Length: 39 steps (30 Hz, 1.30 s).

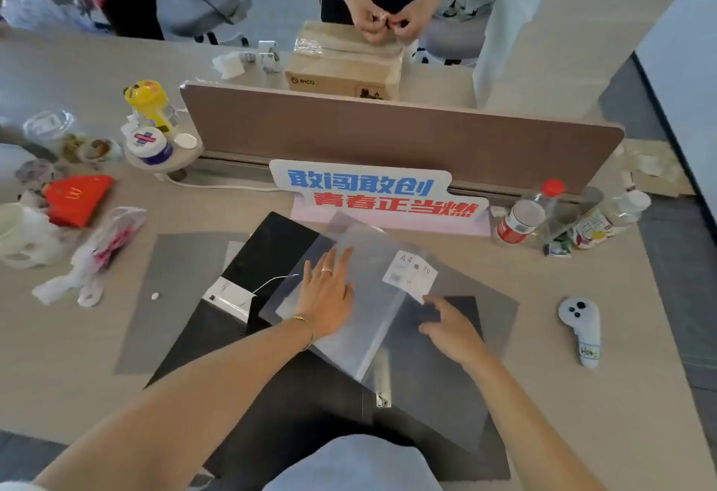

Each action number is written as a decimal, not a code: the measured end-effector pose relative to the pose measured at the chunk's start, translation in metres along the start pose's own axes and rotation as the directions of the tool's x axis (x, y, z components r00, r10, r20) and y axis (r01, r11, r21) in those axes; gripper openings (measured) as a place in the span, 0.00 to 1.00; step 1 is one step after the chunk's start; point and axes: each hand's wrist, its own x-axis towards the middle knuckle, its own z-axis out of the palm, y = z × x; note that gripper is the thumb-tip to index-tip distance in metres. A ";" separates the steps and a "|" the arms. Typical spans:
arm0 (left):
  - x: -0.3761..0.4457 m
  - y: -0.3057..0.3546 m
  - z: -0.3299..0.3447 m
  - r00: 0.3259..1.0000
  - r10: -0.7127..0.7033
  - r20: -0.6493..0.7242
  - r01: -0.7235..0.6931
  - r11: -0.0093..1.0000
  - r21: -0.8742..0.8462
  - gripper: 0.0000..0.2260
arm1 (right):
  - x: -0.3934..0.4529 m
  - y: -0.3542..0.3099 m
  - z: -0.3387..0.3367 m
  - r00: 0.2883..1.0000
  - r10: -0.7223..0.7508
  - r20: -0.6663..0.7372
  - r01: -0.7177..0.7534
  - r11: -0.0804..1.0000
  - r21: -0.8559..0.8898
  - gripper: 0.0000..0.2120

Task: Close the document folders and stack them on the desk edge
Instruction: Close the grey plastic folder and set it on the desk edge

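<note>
1. Plainly, the left hand [326, 298] lay flat with fingers spread, palm down on the clear folder [372, 296] at frame centre; it pressed and gripped nothing.
2. The right hand [450, 329] was lower right of centre, fingers loosely open and curved, fingertips touching the folder's right part just below its white A4 label [410, 276]; it looked to be smoothing or steadying, not pinching.
3. The clear folder was tilted in the frame, its spine running toward lower centre, where a small metal clip [382, 400] showed. It appeared nearly or fully shut under the hands; whether the cover lay quite flat I could not tell.
4. Beneath it a black folder [271, 246] stuck out to the upper left, with a white tag [229, 294] at its edge. Grey sheets [182, 296] lay spread on the desk [582, 393] to left and right; whether those were open covers was unclear.
5. By my judgement the work was about midway: one folder was being pressed closed, while no squared stack stood at the desk edge, so gathering and aligning were left.
6. Clutter lay well apart: bottles [523, 219] at right, a controller [582, 327] lower right, bags [77, 195] at left.
</note>
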 end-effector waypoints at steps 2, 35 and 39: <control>0.005 0.001 0.004 0.997 0.000 0.078 -0.002 1.000 0.028 0.29 | 0.007 0.008 0.000 0.998 0.021 -0.056 -0.027 0.993 -0.113 0.30; -0.014 0.078 0.085 0.955 0.042 0.292 -0.020 0.997 -0.077 0.48 | 0.028 0.045 0.030 0.985 0.175 0.003 -0.174 0.982 -0.074 0.30; -0.022 0.088 0.076 0.957 0.145 0.251 -0.112 0.984 -0.140 0.50 | 0.022 0.053 0.033 0.992 0.088 -0.095 -0.086 0.996 0.029 0.28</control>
